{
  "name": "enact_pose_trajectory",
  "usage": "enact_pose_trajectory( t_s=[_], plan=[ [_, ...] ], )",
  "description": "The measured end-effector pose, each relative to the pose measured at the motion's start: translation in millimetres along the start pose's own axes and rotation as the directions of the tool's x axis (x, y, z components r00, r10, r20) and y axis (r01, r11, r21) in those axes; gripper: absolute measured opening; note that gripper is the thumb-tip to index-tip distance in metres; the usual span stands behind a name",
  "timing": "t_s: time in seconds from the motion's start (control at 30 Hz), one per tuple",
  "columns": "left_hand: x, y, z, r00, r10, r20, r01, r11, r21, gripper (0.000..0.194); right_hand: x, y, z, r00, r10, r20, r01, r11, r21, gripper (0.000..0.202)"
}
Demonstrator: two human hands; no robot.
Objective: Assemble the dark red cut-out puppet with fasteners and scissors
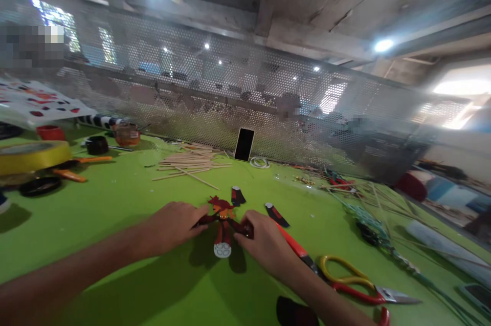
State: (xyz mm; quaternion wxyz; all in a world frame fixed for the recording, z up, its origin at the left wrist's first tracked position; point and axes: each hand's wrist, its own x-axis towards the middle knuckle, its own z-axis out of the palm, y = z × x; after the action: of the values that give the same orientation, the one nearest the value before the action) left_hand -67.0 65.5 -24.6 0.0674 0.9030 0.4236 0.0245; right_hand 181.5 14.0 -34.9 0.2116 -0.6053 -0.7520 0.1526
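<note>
A flat cut-out figure [223, 213] with a reddish-brown head, dark arms and a white patterned lower end is held just above the green table, between my two hands. My left hand [174, 226] pinches the arm piece on its left side. On the other side, my right hand [263, 241] has its fingers closed around the opposite dark arm piece. Beyond the figure lies a small black-and-red cut-out piece [238, 195]. A similar piece [276, 214] rests past my right hand. Another dark piece [295, 311] shows at the bottom edge, partly beneath my right forearm.
Scissors with yellow and red handles [358, 280] lie right, beside red-handled pliers [293, 241]. Thin wooden sticks [192, 159] are piled behind, near a propped phone [244, 144]. Yellow tape [36, 156] sits left. Green twine [379, 229] runs down the right. A perforated screen [215, 90] borders the table.
</note>
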Motion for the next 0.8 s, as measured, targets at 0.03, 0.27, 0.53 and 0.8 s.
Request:
enact_pose_trajectory(
  t_s=[0.03,0.27,0.53,0.8],
  plan=[
    [0.2,-2.0,1.4,1.000,0.005,-0.004,-0.005,0.999,-0.035,0.031,0.3,-1.3,-0.2,1.000,0.020,0.013,-0.020,1.000,-0.017,0.020],
    [0.4,-7.5,4.0,0.997,0.010,-0.076,-0.024,0.982,-0.186,0.032,3.6,-11.3,-26.9,0.991,0.092,0.096,-0.086,0.995,-0.056,0.030],
    [1.4,-1.2,-5.0,0.979,0.161,-0.125,-0.165,0.986,-0.023,0.015,33.2,62.4,-75.6,0.984,0.166,-0.066,-0.174,0.975,-0.140,0.023],
    [-12.0,14.5,-13.3,0.910,0.408,-0.074,-0.410,0.853,-0.323,0.027,-11.8,26.7,-108.7,0.987,0.059,0.149,-0.049,0.996,-0.070,0.004]
  ],
)
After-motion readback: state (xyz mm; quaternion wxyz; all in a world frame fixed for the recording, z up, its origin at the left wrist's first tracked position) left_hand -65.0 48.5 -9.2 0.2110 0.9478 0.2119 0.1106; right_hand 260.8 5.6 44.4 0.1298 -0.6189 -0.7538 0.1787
